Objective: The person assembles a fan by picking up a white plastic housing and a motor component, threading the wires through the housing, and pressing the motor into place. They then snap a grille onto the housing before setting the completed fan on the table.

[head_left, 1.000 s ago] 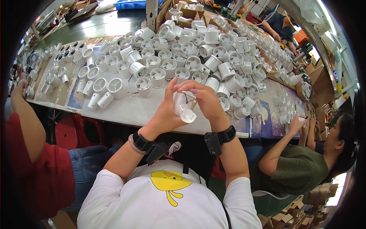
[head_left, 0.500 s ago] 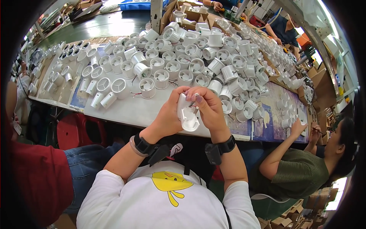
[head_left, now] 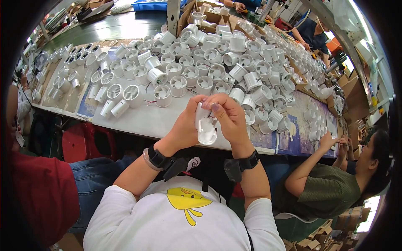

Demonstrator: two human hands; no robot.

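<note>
Between my hands, over the table's front edge, I hold a white plastic housing (head_left: 206, 133) with its hollow side facing up. My left hand (head_left: 187, 122) is wrapped round its left side. My right hand (head_left: 229, 119) grips the upper right part, thumb and fingers bent together over the rim. Thin wires show inside the housing by my right fingertips; what the fingertips pinch is mostly hidden. Just beyond my hands lie many white round fan units (head_left: 178, 83) with short wires, the nearest one (head_left: 162, 95) to the left of my hands.
Grilled white housings (head_left: 131, 94) stand in pairs at the left of the white tabletop (head_left: 138, 119). Fan units are heaped toward an open cardboard box (head_left: 213, 19). A co-worker (head_left: 331, 184) sits at my right; a person in red (head_left: 42, 196) is on my left, near a red stool (head_left: 86, 144).
My right fingers have shifted slightly over the housing's upper part, and the housing has tilted a little. The co-worker's hands at the right have come closer together.
</note>
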